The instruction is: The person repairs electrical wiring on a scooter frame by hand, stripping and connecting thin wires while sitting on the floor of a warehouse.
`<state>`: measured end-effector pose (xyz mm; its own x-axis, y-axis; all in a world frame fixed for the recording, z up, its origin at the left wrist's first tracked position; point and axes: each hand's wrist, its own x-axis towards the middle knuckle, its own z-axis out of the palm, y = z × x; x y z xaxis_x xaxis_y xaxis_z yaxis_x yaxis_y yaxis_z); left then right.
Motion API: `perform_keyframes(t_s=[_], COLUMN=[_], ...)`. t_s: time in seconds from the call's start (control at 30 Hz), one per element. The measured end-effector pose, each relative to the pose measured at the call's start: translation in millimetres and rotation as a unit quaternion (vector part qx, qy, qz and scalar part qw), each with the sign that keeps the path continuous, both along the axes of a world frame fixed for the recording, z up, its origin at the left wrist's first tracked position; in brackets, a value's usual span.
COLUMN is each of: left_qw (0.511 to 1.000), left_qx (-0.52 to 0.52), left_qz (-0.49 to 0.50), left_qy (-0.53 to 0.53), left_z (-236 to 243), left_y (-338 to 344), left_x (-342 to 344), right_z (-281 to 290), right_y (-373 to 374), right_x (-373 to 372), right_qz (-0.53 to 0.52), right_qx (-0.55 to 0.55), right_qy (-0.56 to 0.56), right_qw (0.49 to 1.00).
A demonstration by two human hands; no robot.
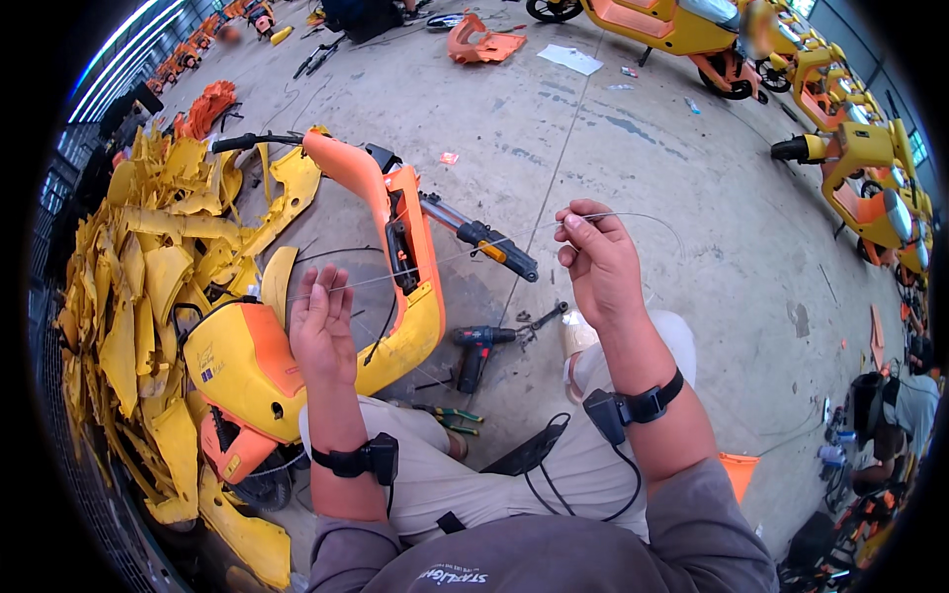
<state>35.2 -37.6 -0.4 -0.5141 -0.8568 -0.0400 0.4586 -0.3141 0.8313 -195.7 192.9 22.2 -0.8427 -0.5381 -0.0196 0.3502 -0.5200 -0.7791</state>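
Note:
My right hand [598, 262] pinches a thin metal cable [455, 254], which loops out to the right beyond my fingers. The cable crosses to my left hand [321, 326], held palm up, thumb and curled fingers loosely round it. Beneath the cable is a partly stripped orange and yellow scooter frame [420, 316] with a yellow body panel [227, 361], a handlebar [247, 142] and a shock absorber [484, 237]. A black and red cordless drill [474, 344], a wrench [544, 316] and green-handled pliers [460, 418] lie on the floor [692, 247] by my legs.
A pile of broken yellow panels [138, 296] is at left. Yellow scooters [860, 188] line the upper right. An orange panel [479, 44] and white sheet [568, 59] lie ahead. A co-worker [905, 415] is at far right among scattered parts.

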Motion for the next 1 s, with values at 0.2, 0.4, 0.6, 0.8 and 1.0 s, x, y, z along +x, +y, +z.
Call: perform_keyframes(t_s=[0.2, 0.4, 0.6, 0.8, 1.0], left_qw=[1.0, 1.0, 0.997, 0.998, 0.998], left_qx=[-0.017, -0.013, -0.023, 0.036, 0.029], left_qz=[-0.007, -0.015, -0.035, -0.026, -0.014], left_qy=[0.013, 0.02, 0.065, 0.046, -0.05], left_z=[6.6, 10.0, 6.0, 2.4, -14.3], left_y=[6.2, 11.9, 21.1, 4.6, -11.3], left_x=[-3.5, -7.5, -15.6, -6.7, 2.9], right_z=[0.1, -2.5, -2.7, -3.5, -1.1], right_y=[-1.9, -4.6, -7.5, -6.6, -4.7], right_x=[4.0, 6.1, 9.7, 6.8, 6.0], right_qz=[0.011, 0.018, 0.027, 0.009, -0.01], right_qx=[0.003, 0.006, 0.019, 0.012, 0.016], right_qy=[-0.015, -0.014, -0.009, 0.005, 0.026], right_qw=[1.0, 1.0, 0.999, 1.0, 0.999])
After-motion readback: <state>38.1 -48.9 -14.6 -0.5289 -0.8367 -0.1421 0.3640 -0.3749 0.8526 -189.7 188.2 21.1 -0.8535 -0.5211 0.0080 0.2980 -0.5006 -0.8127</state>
